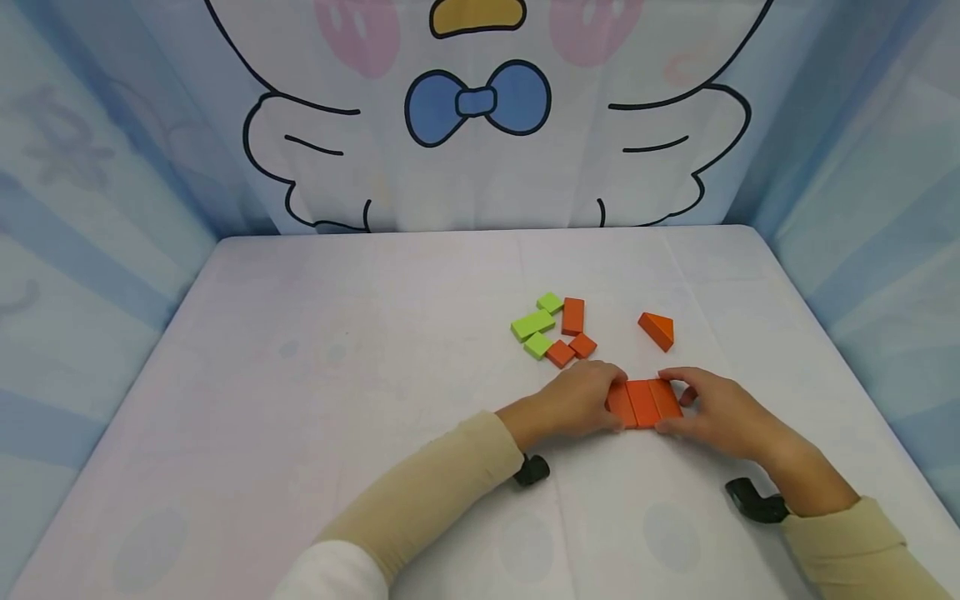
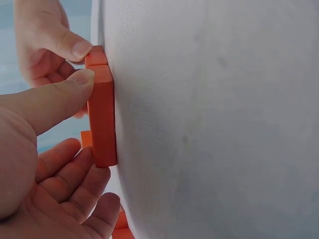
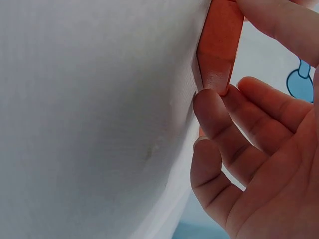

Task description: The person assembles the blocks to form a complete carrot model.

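Three flat orange blocks lie side by side as one row on the white table. My left hand holds the row's left end, with the thumb on the near edge of the outer orange block and the fingers curled at its far edge. On the other end my right hand pinches the outer orange block between thumb and fingers. The blocks stay flat on the table.
Just behind the row sits a cluster of green blocks and small orange blocks. An orange wedge lies alone to the right. Printed fabric walls close in the table at the back and both sides.
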A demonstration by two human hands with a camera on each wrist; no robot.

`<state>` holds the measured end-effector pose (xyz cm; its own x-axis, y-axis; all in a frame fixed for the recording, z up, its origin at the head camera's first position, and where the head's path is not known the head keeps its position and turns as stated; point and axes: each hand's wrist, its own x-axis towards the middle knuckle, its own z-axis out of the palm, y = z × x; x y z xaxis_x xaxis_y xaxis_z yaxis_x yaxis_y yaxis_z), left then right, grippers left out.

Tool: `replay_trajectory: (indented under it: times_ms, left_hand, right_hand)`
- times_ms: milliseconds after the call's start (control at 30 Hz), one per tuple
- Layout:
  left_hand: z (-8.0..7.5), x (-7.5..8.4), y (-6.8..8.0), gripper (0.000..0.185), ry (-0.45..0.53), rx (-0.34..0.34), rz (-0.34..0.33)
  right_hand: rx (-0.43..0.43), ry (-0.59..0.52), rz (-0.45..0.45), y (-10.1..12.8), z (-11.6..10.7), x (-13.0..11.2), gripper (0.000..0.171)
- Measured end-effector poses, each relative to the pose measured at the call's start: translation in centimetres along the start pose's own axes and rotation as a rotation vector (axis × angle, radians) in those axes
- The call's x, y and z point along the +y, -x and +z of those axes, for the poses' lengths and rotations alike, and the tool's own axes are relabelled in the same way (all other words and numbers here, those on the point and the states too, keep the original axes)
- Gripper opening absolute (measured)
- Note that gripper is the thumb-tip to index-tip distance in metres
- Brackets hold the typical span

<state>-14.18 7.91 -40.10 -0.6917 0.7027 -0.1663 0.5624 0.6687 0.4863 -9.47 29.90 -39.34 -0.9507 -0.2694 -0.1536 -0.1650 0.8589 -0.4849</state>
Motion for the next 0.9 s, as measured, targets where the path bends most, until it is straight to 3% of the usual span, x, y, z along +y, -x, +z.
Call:
replay_trajectory:
  times_ms: [667,900]
  left_hand:
    - [0.11,0.18,0.04,0.059,0.012,-0.002,0.006]
    - [-0.25,-0.40,0.53,0.062,0.007,0.032,0.002]
  right_hand:
    - [-0.007,0.013,0.018,0.09,-0.14,-0.15,0.072]
    - [0.038,0.047,-0.003,0.25,-0.45,-0.19,0.069]
